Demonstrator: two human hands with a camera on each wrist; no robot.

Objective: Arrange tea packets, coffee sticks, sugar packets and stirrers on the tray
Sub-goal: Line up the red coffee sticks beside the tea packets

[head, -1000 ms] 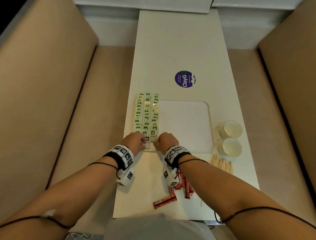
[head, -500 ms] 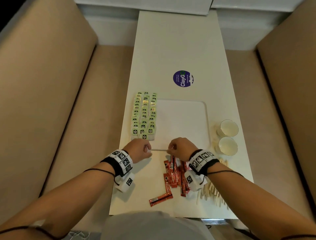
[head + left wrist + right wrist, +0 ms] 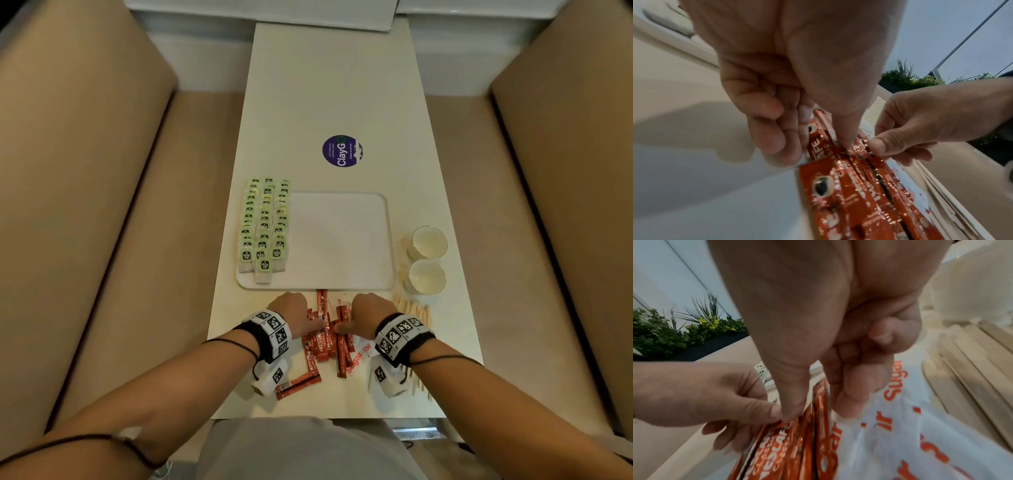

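Several red coffee sticks (image 3: 324,340) lie in a loose pile just in front of the white tray (image 3: 339,240). My left hand (image 3: 310,322) and right hand (image 3: 346,325) sit on either side of the pile, thumbs on top and fingers curled against the sticks. In the left wrist view, the left hand (image 3: 818,144) pinches the coffee sticks (image 3: 855,191). The right hand (image 3: 821,408) grips the coffee sticks (image 3: 818,434) from the other side. Green tea packets (image 3: 264,222) fill the tray's left side in three rows. Sugar packets (image 3: 363,353) lie under my right wrist, with wooden stirrers (image 3: 415,312) beside them.
Two white cups (image 3: 430,241) (image 3: 426,277) stand right of the tray. One coffee stick (image 3: 298,385) lies apart near the table's front edge. A purple sticker (image 3: 342,151) marks the table (image 3: 325,85) beyond the tray. Beige bench seats flank both sides.
Both hands have drawn back from the tea packets at the tray's near left corner to the coffee stick pile in front of the tray, and now hold the sticks.
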